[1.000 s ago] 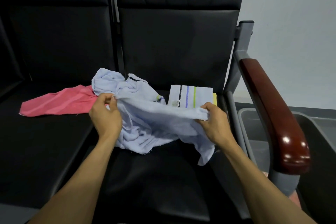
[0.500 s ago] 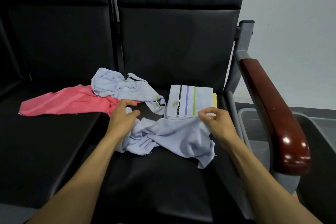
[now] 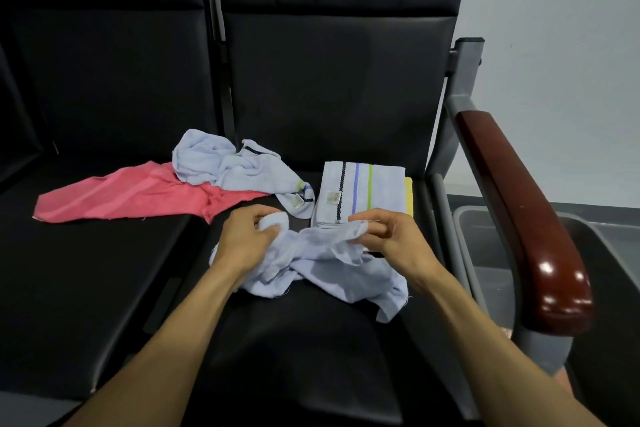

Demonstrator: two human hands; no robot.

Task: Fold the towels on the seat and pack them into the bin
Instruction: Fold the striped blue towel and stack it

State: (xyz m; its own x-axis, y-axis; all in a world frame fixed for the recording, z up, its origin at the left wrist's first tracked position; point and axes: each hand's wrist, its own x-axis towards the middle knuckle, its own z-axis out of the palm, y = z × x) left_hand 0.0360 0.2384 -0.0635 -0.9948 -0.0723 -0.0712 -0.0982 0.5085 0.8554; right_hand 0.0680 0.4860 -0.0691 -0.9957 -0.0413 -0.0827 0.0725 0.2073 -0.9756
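2 hands on 1 crumpled pale towel [image 3: 332, 267] on the seat [image 3: 311, 340]: left hand [image 3: 247, 241] clenches a bunch, right hand [image 3: 388, 239] pinches an edge. I judge the twisted middle could fold crooked, or drag the folded striped towel [image 3: 363, 192] askew. Bin [image 3: 485, 239] sits right, beyond the armrest.

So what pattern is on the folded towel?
Pale blue folded towel with black, blue and green stripes, seen in the head view.

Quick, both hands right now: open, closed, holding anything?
Left hand: closed, gripping a bunched end of the light blue towel.
Right hand: closed, pinching the same towel's upper edge.
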